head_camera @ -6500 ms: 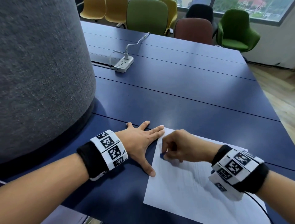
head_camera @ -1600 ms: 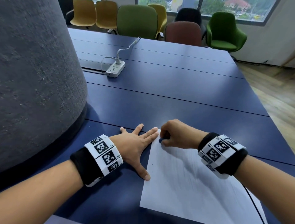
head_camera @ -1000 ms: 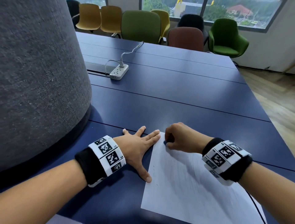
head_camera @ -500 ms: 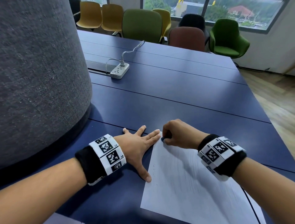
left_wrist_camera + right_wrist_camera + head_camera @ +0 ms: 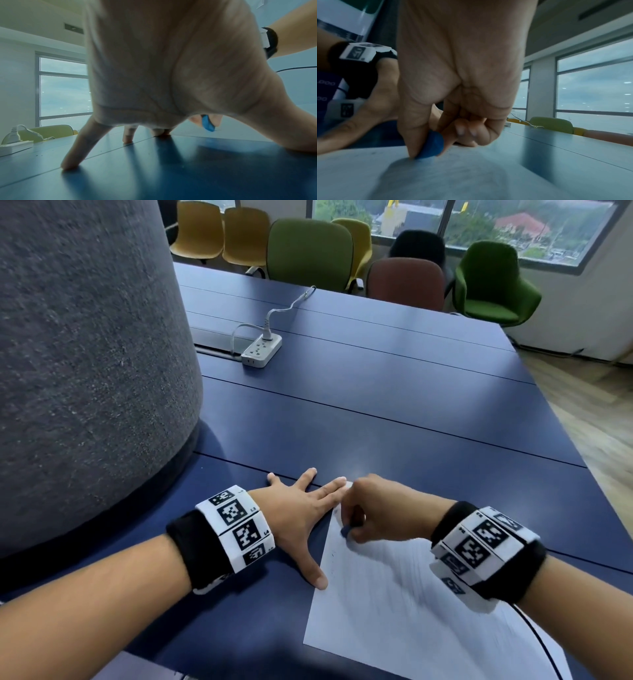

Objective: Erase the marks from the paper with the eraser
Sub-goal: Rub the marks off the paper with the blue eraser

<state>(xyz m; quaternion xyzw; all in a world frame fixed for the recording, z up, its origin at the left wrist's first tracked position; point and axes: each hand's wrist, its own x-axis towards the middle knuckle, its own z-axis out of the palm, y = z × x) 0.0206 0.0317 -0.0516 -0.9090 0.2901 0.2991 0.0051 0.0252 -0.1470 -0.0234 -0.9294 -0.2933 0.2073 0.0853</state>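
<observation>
Erasing near the far left corner of the paper

The right hand (image 5: 378,510) pinches the blue eraser (image 5: 431,146) between thumb and fingers, its tip on the paper (image 5: 407,607) – just beside the left hand (image 5: 294,515), the nearer one to that corner. The left hand lies flat and spread on the tabletop (image 5: 394,419), fingertips on the sheet's left edge. The paper's long side runs toward the near right edge – faint marks remain there.

White power strip (image 5: 262,351) on blue table (image 5: 394,405); chairs (image 5: 310,251) beyond.
</observation>
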